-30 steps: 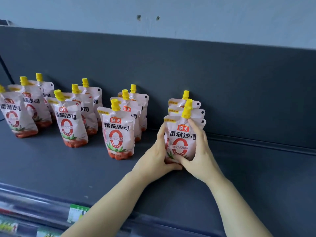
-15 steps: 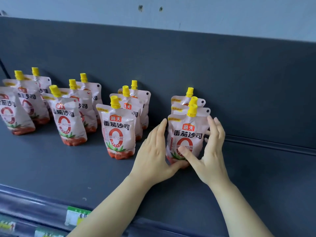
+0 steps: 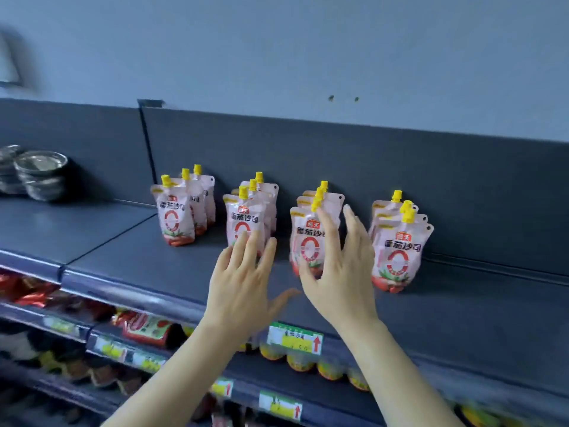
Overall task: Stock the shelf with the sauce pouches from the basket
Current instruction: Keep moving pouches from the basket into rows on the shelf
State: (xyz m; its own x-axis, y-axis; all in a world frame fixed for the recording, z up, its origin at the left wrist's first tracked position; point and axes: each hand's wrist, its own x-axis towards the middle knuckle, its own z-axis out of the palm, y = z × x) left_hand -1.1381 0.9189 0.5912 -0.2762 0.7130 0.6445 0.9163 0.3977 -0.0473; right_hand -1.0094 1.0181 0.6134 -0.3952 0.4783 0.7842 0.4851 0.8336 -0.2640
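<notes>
Pink yellow-capped sauce pouches (image 3: 400,251) stand rowed on dark grey metal shelf (image 3: 154,257). Our left hand (image 3: 243,288), right hand (image 3: 335,278) spread, empty: between placements. Next we need the basket, unseen.

"What can be seen of the person?"

"Only arms and hands. Everything else lies outside the head camera's view."

"Start with the arms."

"The slender, bare left forearm (image 3: 172,374) and the equally slim, bare right forearm (image 3: 400,374) are smooth and uncovered all the way to the bottom edge, narrowing to thin wrists."

"And the hands?"

"The bare, narrow left hand (image 3: 240,291) and the bare, narrow right hand (image 3: 338,282) have long, thin fingers (image 3: 357,229) tapering to rounded tips."

"Anything on the nails?"

"Too blurred to tell. The left thumb in particular is smeared and soft-edged."
</notes>
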